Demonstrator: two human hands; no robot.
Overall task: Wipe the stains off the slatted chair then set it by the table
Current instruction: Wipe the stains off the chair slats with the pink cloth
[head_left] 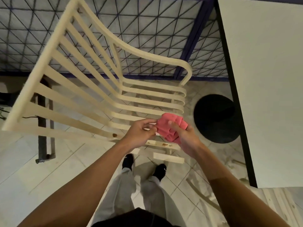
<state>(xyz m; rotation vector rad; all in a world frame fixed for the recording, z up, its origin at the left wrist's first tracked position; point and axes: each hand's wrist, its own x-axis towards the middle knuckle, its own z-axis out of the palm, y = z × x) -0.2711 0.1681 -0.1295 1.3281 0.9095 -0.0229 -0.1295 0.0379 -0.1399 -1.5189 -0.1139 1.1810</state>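
Observation:
A cream slatted chair (91, 89) stands on the tiled floor in front of me, its back to the left and its seat to the right. Brown stains (164, 144) mark the near armrest, and another brown stain (114, 135) sits at the base of the back frame. A bunched pink cloth (170, 126) is held above the near side of the seat. My right hand (185, 136) grips it from the right. My left hand (141, 133) pinches its left edge. The white table (265, 79) fills the right side.
A black round stool (216, 118) stands between the chair and the table. A blue metal grid fence (147, 30) runs behind the chair. A dark metal frame (44, 145) stands on the floor at the left. My feet (144, 166) are just below the chair.

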